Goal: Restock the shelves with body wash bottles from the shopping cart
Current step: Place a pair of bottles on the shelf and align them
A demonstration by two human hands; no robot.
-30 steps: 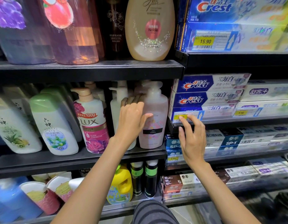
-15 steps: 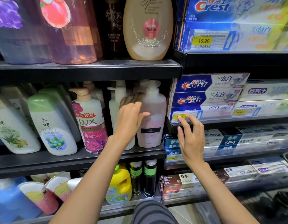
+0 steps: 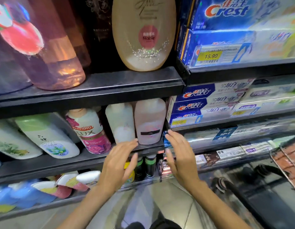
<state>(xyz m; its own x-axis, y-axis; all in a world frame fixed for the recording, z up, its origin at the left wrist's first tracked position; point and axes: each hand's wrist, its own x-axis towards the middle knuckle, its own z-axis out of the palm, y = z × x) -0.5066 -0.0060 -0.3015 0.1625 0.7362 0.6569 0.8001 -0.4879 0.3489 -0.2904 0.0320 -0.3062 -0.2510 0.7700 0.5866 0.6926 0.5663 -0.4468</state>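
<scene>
The pink bottle (image 3: 149,123) stood upright at the right end of the middle shelf (image 3: 94,156), just beside the white bottle (image 3: 120,123), so this bottle looked placed and the step in hand was letting go and drawing back. The left hand (image 3: 118,164) hung in front of the shelf edge, fingers spread and loose, holding nothing. The right hand (image 3: 178,156) was likewise open and empty, near the toothpaste boxes (image 3: 193,106). The next move probably called for turning to the cart, which could not be made out here, and fetching another bottle. Against the earlier frame, the left hand had come off the pink bottle's shoulder, the right hand had left the price rail, and the view had dropped and tilted
</scene>
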